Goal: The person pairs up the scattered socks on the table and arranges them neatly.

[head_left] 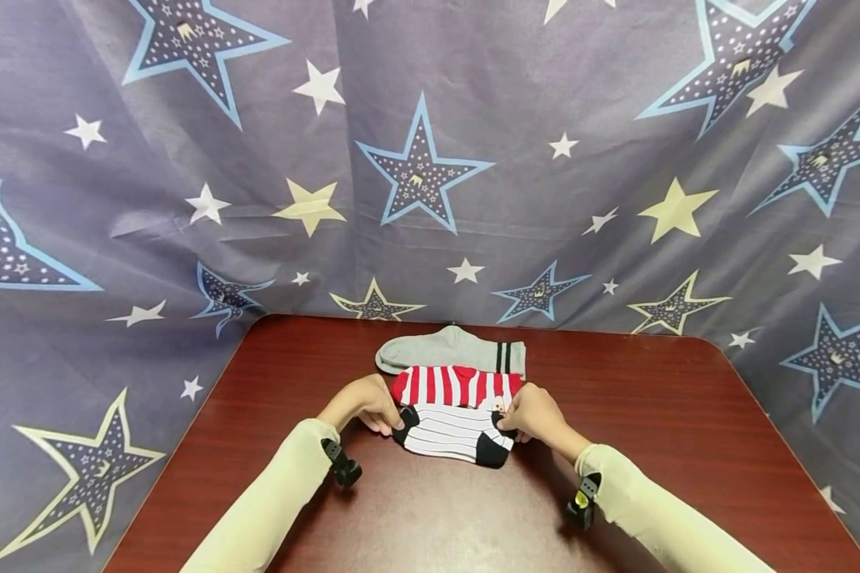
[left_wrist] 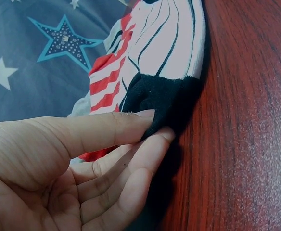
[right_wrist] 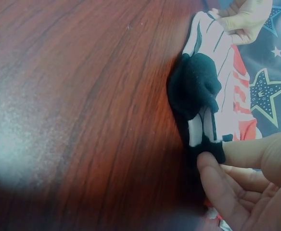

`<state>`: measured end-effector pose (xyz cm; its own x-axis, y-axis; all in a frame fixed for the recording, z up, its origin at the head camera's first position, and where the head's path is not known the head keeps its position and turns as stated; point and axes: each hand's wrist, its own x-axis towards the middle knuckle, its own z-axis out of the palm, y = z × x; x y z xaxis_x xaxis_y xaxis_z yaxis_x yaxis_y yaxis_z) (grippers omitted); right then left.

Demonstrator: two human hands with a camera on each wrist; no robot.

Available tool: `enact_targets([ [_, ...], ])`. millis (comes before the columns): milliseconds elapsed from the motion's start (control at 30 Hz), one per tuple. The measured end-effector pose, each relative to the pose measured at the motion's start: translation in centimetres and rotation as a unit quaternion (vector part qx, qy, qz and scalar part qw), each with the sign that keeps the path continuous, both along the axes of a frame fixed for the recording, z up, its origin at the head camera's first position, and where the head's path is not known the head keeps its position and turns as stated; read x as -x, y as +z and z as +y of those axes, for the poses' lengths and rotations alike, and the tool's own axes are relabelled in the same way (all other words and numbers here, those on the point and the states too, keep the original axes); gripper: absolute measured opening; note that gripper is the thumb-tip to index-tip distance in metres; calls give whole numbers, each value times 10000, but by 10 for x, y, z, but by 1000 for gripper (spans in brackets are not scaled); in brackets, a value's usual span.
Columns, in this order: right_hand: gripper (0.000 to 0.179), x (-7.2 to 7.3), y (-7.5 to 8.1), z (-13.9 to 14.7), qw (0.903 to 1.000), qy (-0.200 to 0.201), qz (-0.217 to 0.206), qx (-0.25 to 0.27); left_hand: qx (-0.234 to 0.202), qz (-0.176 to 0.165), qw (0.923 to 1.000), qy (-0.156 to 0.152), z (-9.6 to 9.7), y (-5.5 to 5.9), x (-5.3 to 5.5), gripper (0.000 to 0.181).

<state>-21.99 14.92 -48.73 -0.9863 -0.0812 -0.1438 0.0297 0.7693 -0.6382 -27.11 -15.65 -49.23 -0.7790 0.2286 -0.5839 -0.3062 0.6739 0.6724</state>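
A white sock [head_left: 444, 432] with thin dark stripes and black toe, heel and cuff lies across the front of a row of socks. At its left, my left hand [head_left: 373, 404] pinches the black end [left_wrist: 162, 98] between thumb and fingers. My right hand [head_left: 536, 414] pinches the black cuff [right_wrist: 211, 150] at the other end. The black heel [right_wrist: 198, 84] bulges toward the near side. Just behind is a red and white striped sock [head_left: 459, 385], partly covered by the white one. Behind that lies a grey sock [head_left: 440, 350] with two black bands near its cuff.
The socks lie on a reddish-brown wooden table [head_left: 652, 414] with rounded far corners. A grey-blue cloth [head_left: 430, 263] with star prints hangs right behind the table's far edge and along both sides. Black wrist straps with cameras [head_left: 344, 464] sit over both cream sleeves.
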Motion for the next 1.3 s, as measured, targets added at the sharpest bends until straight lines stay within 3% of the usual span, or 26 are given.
enact_targets([
  [633,19,8,1,1,9999,47,-61,-134,112,101,9999,40,2,3,3,15],
  [833,16,9,4,4,9996,125,-75,-222,251,186,9995,-61,3,11,0,16],
  [1000,14,13,14,9,9994,184,-268,146,299,424,9985,-175,0,19,3,20],
  [1100,13,19,23,14,9985,163,-349,377,112,732,9971,-171,-4,27,8,24],
  [1167,13,25,31,16,9979,159,-319,541,-56,1200,9926,-194,-5,34,13,25],
  [1233,14,30,40,19,9974,194,-145,673,-181,1985,9795,-289,-5,41,18,21],
  [1300,19,36,50,21,9971,319,267,635,-261,2873,9568,-367,-4,46,22,20],
])
